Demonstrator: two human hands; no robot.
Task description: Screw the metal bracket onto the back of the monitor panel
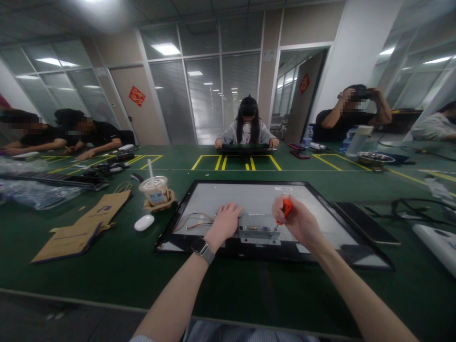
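A large flat screen panel [199, 195] with a black frame lies on the green table before me, its pale back facing up. Near its front edge sits a metal bracket [261, 234] with connector ports along its side. My left hand [224, 223] rests flat at the bracket's left end, fingers stretched out. In my right hand [302, 222] is a screwdriver with an orange-red handle [286, 208], its tip pointing down at the right end of the bracket. Whether the tip sits in a screw is too small to tell. Thin wires [195, 219] lie left of my left hand.
Left of the panel are a white mouse [144, 223], a drink cup [154, 190] in a holder, and a paper bag [85, 223]. On the right lie a dark flat slab [366, 223] and black cables [409, 206]. Across the table a person [245, 126] holds another dark panel.
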